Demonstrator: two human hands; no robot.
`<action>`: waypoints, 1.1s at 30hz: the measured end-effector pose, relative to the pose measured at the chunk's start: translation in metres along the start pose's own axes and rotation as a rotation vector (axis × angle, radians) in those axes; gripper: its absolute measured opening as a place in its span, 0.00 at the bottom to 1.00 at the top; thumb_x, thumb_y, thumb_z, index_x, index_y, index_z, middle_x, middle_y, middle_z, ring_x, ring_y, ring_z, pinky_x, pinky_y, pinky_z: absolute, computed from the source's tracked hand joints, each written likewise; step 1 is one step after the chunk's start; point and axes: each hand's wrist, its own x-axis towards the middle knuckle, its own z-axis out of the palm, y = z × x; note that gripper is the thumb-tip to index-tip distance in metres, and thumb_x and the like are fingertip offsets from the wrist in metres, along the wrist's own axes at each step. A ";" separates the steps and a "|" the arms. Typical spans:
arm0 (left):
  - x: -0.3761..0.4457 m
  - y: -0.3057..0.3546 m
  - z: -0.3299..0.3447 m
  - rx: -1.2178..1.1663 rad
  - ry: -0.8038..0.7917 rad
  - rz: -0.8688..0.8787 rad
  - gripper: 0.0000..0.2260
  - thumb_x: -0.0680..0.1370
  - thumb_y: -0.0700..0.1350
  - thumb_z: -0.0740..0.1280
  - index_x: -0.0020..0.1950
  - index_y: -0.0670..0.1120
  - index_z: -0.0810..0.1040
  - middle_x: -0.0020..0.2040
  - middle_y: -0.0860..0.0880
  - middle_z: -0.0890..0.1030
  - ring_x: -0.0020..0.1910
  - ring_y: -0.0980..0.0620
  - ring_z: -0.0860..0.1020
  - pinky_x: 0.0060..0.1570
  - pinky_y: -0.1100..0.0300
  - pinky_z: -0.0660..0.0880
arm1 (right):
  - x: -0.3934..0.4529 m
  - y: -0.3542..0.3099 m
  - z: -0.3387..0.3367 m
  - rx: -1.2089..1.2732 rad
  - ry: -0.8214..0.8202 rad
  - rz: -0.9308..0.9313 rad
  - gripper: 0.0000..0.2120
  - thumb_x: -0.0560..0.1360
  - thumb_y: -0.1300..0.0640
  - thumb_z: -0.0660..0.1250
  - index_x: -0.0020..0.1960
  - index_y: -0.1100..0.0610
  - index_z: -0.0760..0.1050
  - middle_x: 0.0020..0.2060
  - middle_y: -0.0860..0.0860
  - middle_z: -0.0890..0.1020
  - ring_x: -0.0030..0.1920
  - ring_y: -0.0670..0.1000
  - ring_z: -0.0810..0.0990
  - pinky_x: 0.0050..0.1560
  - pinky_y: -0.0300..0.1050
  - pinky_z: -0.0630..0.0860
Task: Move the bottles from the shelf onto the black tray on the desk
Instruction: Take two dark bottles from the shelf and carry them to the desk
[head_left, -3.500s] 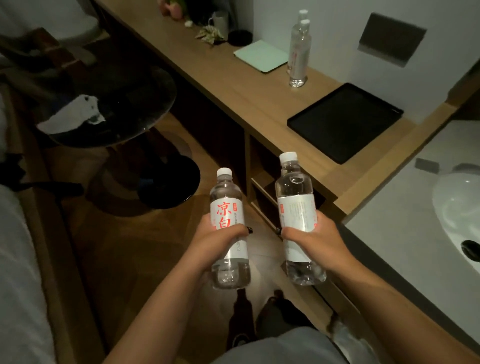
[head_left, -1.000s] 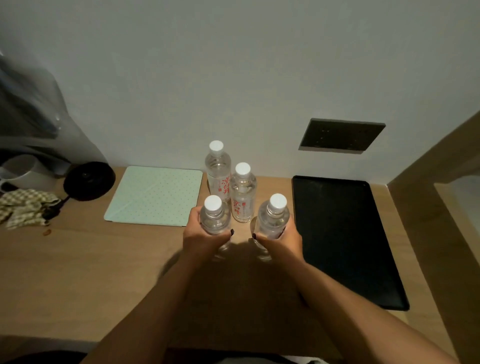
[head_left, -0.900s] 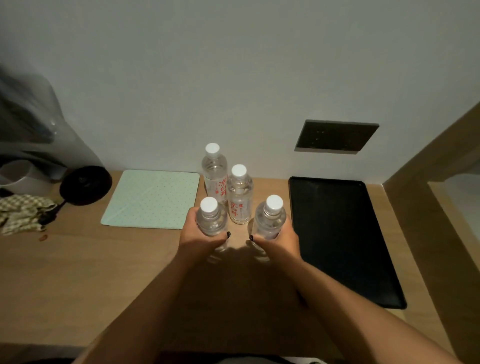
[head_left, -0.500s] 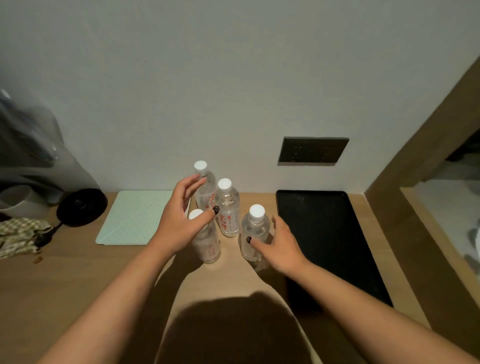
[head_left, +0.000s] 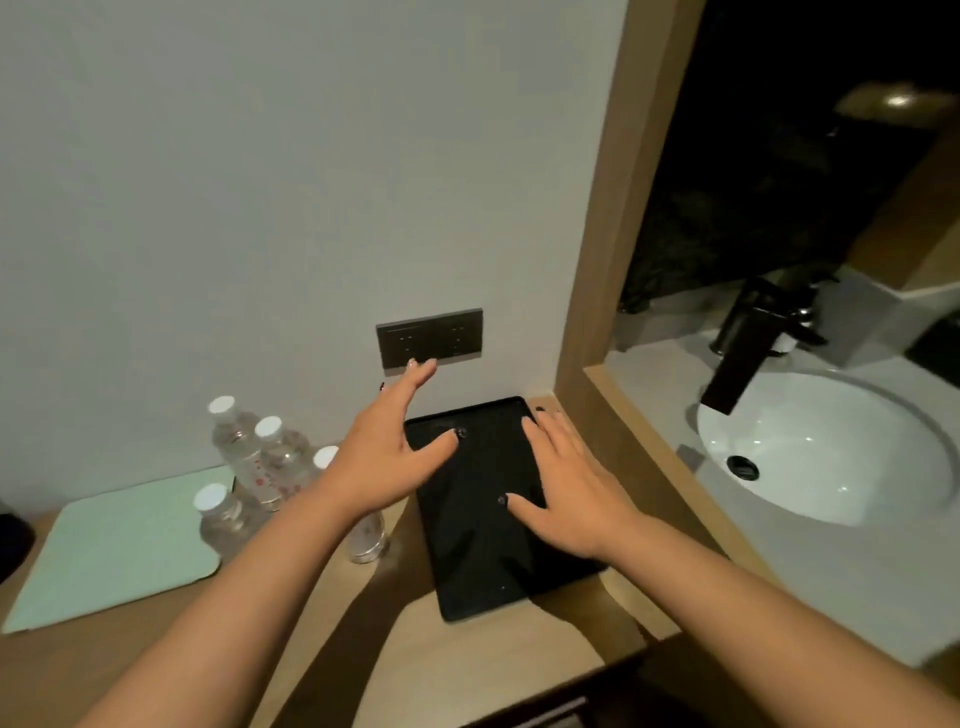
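Four clear plastic bottles (head_left: 244, 457) with white caps are standing upright in a tight cluster on the wooden desk (head_left: 363, 639), long axes vertical, caps pointing up; red print is showing on two of them. They are sitting just left of the black tray (head_left: 483, 582), not on it, and one is partly hidden behind the left forearm. The tray is lying flat, a smooth matte rectangle with rounded corners and a low raised rim, its long axis running from the desk's front edge toward the wall. Both hands are reaching over it: the left hand (head_left: 387, 457) is hovering above the tray's far left corner with fingers spread wide and holding nothing, and the right hand (head_left: 569, 483) is hanging palm down over the tray's right half, fingers splayed and empty. A pale green mat (head_left: 104, 551) is lying flat left of the bottles. A dark socket panel (head_left: 431, 338) is sitting on the grey wall above the tray. Beyond a wooden frame, a white round basin (head_left: 841, 457) and a black faucet (head_left: 748, 343) are showing.
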 end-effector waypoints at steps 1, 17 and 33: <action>0.000 0.013 0.011 0.006 -0.024 0.011 0.34 0.74 0.55 0.68 0.76 0.59 0.56 0.77 0.54 0.60 0.74 0.53 0.62 0.71 0.52 0.62 | -0.013 0.014 -0.008 -0.049 0.011 0.011 0.41 0.76 0.41 0.62 0.78 0.53 0.41 0.78 0.50 0.43 0.77 0.50 0.38 0.74 0.50 0.49; -0.071 0.241 0.228 -0.029 -0.380 0.279 0.37 0.75 0.54 0.68 0.78 0.54 0.51 0.79 0.55 0.51 0.77 0.55 0.50 0.71 0.59 0.49 | -0.282 0.215 -0.096 -0.098 0.063 0.417 0.39 0.77 0.39 0.58 0.78 0.55 0.43 0.78 0.52 0.48 0.78 0.52 0.46 0.75 0.49 0.55; -0.051 0.374 0.420 0.151 -0.756 0.662 0.39 0.76 0.56 0.65 0.79 0.50 0.46 0.80 0.52 0.44 0.77 0.56 0.41 0.74 0.58 0.47 | -0.432 0.353 -0.114 0.047 0.207 0.930 0.38 0.77 0.41 0.60 0.78 0.54 0.46 0.78 0.50 0.52 0.77 0.50 0.50 0.73 0.47 0.57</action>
